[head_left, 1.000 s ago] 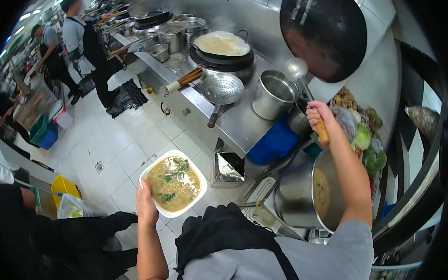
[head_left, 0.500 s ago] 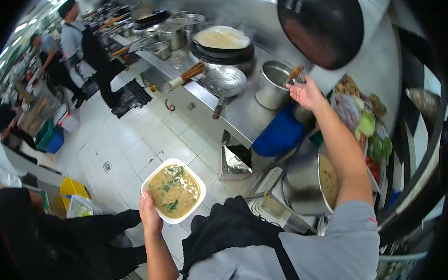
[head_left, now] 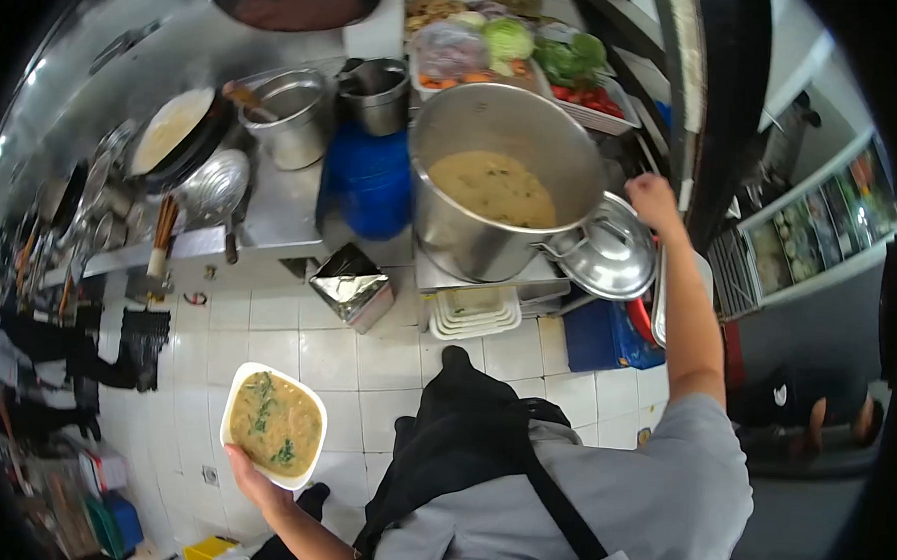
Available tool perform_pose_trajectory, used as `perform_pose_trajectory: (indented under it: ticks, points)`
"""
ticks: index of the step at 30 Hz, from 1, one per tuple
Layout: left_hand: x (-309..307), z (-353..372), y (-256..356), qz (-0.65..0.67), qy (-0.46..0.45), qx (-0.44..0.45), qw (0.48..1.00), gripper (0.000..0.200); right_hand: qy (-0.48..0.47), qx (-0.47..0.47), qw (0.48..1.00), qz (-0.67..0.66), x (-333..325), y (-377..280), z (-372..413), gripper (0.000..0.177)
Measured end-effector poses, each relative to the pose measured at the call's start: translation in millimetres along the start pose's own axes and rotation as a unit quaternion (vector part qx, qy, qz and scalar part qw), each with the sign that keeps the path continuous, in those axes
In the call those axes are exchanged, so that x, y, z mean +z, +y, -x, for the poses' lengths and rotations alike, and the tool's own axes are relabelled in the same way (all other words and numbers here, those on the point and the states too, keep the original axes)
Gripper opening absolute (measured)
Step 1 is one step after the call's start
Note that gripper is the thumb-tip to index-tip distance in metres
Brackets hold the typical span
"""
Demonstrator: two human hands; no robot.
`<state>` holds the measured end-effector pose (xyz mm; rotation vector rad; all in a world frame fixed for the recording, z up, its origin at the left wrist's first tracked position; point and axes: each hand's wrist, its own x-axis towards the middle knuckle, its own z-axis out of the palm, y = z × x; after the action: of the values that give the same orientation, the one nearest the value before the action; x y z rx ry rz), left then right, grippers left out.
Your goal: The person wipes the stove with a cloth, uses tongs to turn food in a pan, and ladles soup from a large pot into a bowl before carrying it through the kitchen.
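Observation:
A white square-sided bowl of thick soup with green leaves rests in my left hand, fingers gripping its near edge. Over on the right, my right hand is closed, beside a large steel stockpot and just past the rim of its steel lid. Whatever that hand holds, if anything, is hidden. The stockpot contains yellowish soup with dark bits. The lid leans tilted against the pot's right side.
Trays of vegetables stand behind the stockpot. To its left are a blue drum, steel pots and a wok on the stove counter. A foil-topped tin sits on the floor. People are at the far left.
The view has turned right, bringing the stockpot to the middle. My right hand has left the wooden-handled utensil at the steel pot and closed near the lid. My left hand still holds the bowl.

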<state>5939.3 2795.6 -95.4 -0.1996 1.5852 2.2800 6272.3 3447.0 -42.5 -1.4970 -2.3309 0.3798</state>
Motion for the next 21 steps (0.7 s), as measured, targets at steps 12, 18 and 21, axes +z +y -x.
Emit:
perform_pose_trajectory:
  ticks: [12,18,21]
  points:
    - [86.4,40.0,-31.9,-0.014,0.008,0.031,0.999,0.060,-0.014,-0.006,1.000,0.007,168.8,196.9,13.1,0.061]
    - [151.8,55.6,-42.2,-0.034,0.009,0.018,0.999,0.056,-0.178,0.027,0.982,0.057,126.8,188.8,3.2,0.053]
    - [173.9,59.3,-50.5,-0.011,-0.003,0.025,1.000,0.057,-0.130,0.039,0.990,0.047,88.2,180.5,33.7,0.057]
